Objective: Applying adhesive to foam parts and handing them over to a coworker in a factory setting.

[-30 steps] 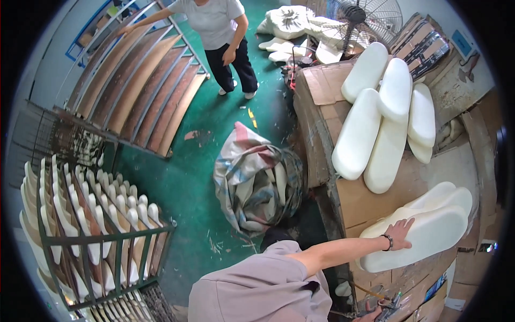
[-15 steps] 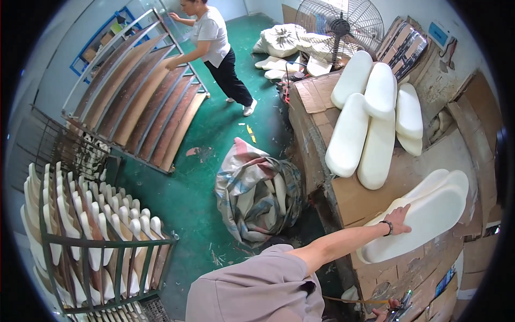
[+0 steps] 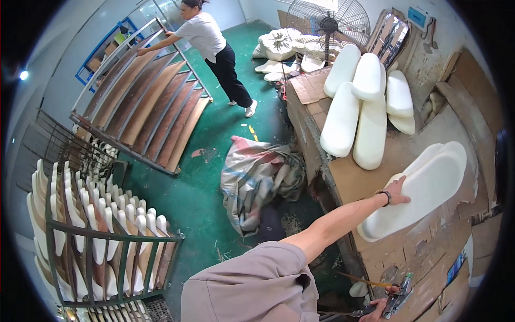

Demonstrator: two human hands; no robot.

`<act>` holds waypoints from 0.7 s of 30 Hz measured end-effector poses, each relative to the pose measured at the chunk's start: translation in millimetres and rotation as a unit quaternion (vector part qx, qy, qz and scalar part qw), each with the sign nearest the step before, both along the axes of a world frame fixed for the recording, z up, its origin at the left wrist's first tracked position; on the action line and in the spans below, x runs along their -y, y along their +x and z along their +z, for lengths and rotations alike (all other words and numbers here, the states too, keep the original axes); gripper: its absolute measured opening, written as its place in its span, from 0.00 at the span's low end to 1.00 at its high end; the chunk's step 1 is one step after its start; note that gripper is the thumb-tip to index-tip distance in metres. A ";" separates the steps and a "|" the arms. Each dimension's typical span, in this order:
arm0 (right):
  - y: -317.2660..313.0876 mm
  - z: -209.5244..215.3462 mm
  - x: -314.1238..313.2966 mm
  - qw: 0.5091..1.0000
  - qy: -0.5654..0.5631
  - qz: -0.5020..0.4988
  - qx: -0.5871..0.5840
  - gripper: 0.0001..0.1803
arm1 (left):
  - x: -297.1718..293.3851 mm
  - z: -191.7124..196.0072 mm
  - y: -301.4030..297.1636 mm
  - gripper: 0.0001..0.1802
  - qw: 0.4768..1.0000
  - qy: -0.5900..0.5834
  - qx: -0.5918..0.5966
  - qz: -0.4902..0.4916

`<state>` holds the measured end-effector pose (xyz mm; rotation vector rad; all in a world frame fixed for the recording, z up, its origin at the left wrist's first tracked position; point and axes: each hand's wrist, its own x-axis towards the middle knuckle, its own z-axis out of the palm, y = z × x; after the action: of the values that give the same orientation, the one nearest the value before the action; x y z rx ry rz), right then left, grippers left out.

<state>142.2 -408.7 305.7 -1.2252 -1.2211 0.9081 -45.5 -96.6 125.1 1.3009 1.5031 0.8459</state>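
My left hand [image 3: 396,191] reaches out across a cardboard-covered worktable [image 3: 351,180] and lies flat on the near end of a long white foam pad [image 3: 426,188], thumb up on its edge. The pad rests at a slant on the tabletop. At the bottom edge of the view my right hand [image 3: 375,311] is closed around a metal hand tool [image 3: 399,295] with a hose; only part of that hand shows.
Several white foam cushions [image 3: 357,104] lie farther along the table. A crumpled sack [image 3: 257,180] sits on the green floor beside it. A rack of curved shells [image 3: 102,241] stands at left. Another person [image 3: 214,48] works at a rack of wooden panels [image 3: 145,102]. A fan [image 3: 327,24] stands behind.
My left hand stays on the foam pad while the pad shifts a little away along the table. The other person has walked from the open floor to the panel rack.
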 end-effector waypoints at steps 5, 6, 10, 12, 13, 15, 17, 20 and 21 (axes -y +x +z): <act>-1.5 13.5 7.3 1.000 0.021 0.008 -0.015 0.18 | 6.8 3.1 1.5 0.61 0.999 -0.018 -0.022 0.021; -2.6 16.8 7.7 1.000 0.024 0.007 -0.017 0.18 | 7.3 3.5 2.5 0.61 1.000 -0.005 -0.019 0.020; -11.9 29.1 3.2 0.999 0.035 0.006 -0.028 0.18 | 5.7 6.5 5.0 0.59 0.998 -0.011 -0.047 0.032; -18.2 34.0 -1.7 0.999 0.041 0.007 -0.029 0.18 | 4.6 7.5 4.5 0.59 0.998 -0.012 -0.056 0.026; -20.3 36.8 -3.3 0.999 0.044 0.005 -0.030 0.18 | 4.8 7.6 4.1 0.58 0.998 -0.012 -0.055 0.026; -24.8 40.4 -8.3 0.998 0.053 0.004 -0.033 0.18 | 4.7 7.7 2.1 0.58 0.998 -0.013 -0.054 0.022; -28.0 42.8 -12.0 1.000 0.030 -0.005 -0.003 0.17 | 4.6 7.5 -0.5 0.58 0.998 0.002 -0.051 0.028; -32.3 43.8 -18.2 0.999 -0.006 -0.015 0.031 0.17 | 5.8 8.1 -4.3 0.59 0.999 -0.007 -0.040 0.029; -33.9 43.9 -21.7 0.999 -0.015 -0.016 0.041 0.17 | 6.4 8.6 -5.9 0.60 0.999 -0.009 -0.021 0.027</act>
<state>108.3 -387.0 349.6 -1.3135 -1.2539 0.8635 -51.4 -103.1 133.7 1.2779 1.5814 0.8419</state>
